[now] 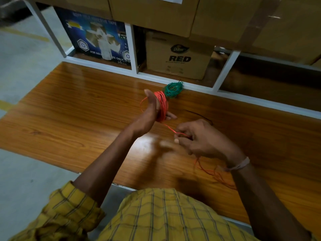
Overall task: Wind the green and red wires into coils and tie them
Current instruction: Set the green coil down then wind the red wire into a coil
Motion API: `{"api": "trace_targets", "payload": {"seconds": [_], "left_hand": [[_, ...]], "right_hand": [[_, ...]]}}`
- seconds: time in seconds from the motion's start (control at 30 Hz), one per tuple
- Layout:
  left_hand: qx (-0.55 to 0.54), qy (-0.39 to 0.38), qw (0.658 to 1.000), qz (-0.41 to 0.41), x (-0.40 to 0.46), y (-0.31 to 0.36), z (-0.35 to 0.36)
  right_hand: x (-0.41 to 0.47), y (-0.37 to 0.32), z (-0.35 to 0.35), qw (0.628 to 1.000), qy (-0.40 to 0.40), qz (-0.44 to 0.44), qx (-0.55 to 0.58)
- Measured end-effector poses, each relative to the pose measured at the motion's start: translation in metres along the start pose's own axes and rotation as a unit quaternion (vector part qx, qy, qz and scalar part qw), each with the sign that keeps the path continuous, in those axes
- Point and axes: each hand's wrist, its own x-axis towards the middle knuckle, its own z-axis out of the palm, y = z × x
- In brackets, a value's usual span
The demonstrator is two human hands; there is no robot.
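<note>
Many turns of red wire (162, 106) are wound around my left hand (152, 110), which is raised over the wooden table (78, 105) with fingers extended. A strand runs from that coil down to my right hand (199, 138), whose fingers pinch it. Loose red wire (217, 173) trails under my right wrist across the table. The green wire (173, 90) lies as a finished-looking coil at the table's far edge, just behind my left hand, with a dark tie end sticking out.
A thin black tie (199, 115) lies on the table beyond my right hand. Behind the table stands a white shelf frame (133, 49) holding a blue printed box (97, 40) and brown cardboard boxes (177, 56). Grey floor lies to the left.
</note>
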Motion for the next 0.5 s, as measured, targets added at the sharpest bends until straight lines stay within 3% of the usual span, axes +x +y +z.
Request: {"api": "trace_targets", "payload": {"seconds": [0.13, 0.23, 0.33, 0.5], "left_hand": [[0.152, -0.025, 0.988, -0.017, -0.003, -0.017, 0.007], [0.203, -0.074, 0.976, -0.018, -0.012, -0.019, 0.01], [0.138, -0.12, 0.983, -0.001, -0.023, -0.016, 0.014], [0.015, -0.224, 0.974, 0.021, -0.039, -0.017, 0.015]], "right_hand": [[0.001, -0.001, -0.032, 0.999, -0.016, 0.012, 0.05], [0.002, 0.006, -0.064, 0.994, 0.031, -0.004, 0.102], [0.006, 0.021, -0.083, 0.984, 0.102, -0.011, 0.147], [0.035, 0.054, -0.065, 0.969, 0.211, 0.012, 0.131]]}}
